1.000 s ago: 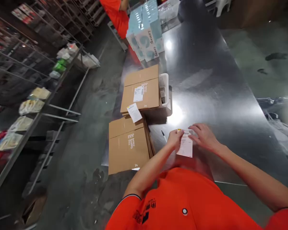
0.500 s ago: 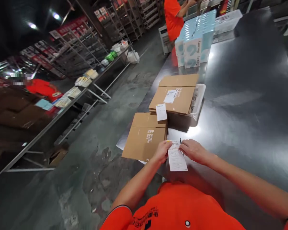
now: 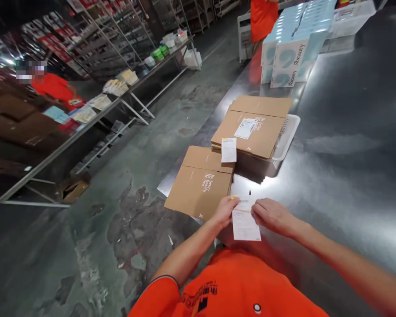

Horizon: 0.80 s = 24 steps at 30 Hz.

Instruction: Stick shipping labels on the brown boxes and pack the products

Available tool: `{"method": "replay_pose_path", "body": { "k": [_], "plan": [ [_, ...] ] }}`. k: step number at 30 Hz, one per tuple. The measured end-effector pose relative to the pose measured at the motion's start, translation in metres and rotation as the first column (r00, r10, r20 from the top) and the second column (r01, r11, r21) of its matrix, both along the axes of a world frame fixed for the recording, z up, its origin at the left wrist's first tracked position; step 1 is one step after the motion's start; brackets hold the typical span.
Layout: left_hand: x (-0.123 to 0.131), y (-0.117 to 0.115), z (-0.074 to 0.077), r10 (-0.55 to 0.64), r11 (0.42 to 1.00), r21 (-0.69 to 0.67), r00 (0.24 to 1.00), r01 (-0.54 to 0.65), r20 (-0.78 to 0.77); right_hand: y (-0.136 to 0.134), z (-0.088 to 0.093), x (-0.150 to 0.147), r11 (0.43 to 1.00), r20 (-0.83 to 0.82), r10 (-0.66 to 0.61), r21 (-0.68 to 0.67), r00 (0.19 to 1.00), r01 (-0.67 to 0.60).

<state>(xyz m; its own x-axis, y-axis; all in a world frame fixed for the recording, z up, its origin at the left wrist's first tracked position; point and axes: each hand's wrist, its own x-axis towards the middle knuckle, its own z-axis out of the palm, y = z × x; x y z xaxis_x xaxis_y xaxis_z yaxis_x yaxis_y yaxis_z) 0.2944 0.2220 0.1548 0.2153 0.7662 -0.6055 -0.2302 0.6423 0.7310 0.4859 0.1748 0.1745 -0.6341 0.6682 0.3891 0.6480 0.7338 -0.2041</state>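
Note:
A white printed paper slip is pinched at its top edge between my left hand and my right hand, both closed on it just above the steel table. Its top looks folded over. Just left of my left hand lies a stack of flat brown cardboard boxes. Beyond it a second stack of boxes rests on a white plastic basket, with another paper slip hanging off its near edge. A black pen lies on the table beyond my hands.
Light blue product boxes stand at the table's far end, with a person in orange behind them. Across the concrete aisle on the left run metal shelves with packaged goods, and another person in orange is there.
The view has swung a little to the left and down. My hands still hold the slip, and its top end now looks folded down where the barcode showed before.

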Motion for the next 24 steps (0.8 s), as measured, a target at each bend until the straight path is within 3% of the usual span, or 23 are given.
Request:
{"method": "replay_pose_path", "body": {
  "k": [3,5,6,8,10,11,13,15,17,19,21,23,24],
  "plan": [
    [-0.031,0.027,0.008,0.271,0.960,0.098,0.955,-0.261,-0.117,-0.006,0.029,0.017,0.999,-0.143,0.033,0.008,0.989,-0.032],
    [-0.056,0.042,0.013,0.384,0.919,0.165,0.909,-0.359,-0.165,0.013,0.045,0.044,0.979,-0.280,-0.174,0.058,0.944,0.197],
    [-0.066,0.047,0.014,0.409,0.906,0.192,0.895,-0.376,-0.178,0.031,0.050,0.061,0.920,-0.357,-0.339,0.070,0.871,0.387],
    [-0.078,0.049,0.013,0.412,0.901,0.225,0.893,-0.370,-0.183,0.078,0.052,0.098,0.648,-0.484,-0.665,0.005,0.569,0.762],
    [-0.082,0.042,0.012,0.402,0.904,0.231,0.898,-0.359,-0.178,0.127,0.046,0.130,0.476,-0.330,-0.854,-0.184,0.402,0.860],
    [-0.082,0.037,0.012,0.400,0.906,0.226,0.899,-0.358,-0.180,0.146,0.040,0.139,0.462,-0.265,-0.878,-0.252,0.399,0.850],
    [-0.081,0.027,0.014,0.389,0.913,0.215,0.900,-0.347,-0.199,0.170,0.023,0.137,0.469,-0.150,-0.883,-0.348,0.446,0.812],
    [-0.082,0.019,0.017,0.363,0.924,0.218,0.903,-0.315,-0.231,0.171,0.005,0.109,0.572,-0.134,-0.813,-0.363,0.566,0.736],
    [-0.085,0.016,0.018,0.342,0.929,0.233,0.906,-0.287,-0.248,0.155,-0.008,0.067,0.718,-0.231,-0.688,-0.355,0.688,0.599],
    [-0.089,0.013,0.016,0.330,0.931,0.248,0.907,-0.268,-0.261,0.135,-0.012,0.027,0.806,-0.377,-0.580,-0.393,0.722,0.443],
    [-0.093,0.007,0.014,0.311,0.938,0.245,0.905,-0.244,-0.291,0.126,-0.010,0.008,0.817,-0.509,-0.570,-0.438,0.645,0.375],
    [-0.098,-0.003,0.011,0.296,0.944,0.242,0.900,-0.224,-0.319,0.135,-0.002,0.019,0.772,-0.653,-0.618,-0.397,0.438,0.496],
    [-0.100,-0.008,0.010,0.300,0.943,0.242,0.899,-0.228,-0.320,0.146,0.003,0.035,0.711,-0.726,-0.617,-0.351,0.303,0.609]
  ]
}}
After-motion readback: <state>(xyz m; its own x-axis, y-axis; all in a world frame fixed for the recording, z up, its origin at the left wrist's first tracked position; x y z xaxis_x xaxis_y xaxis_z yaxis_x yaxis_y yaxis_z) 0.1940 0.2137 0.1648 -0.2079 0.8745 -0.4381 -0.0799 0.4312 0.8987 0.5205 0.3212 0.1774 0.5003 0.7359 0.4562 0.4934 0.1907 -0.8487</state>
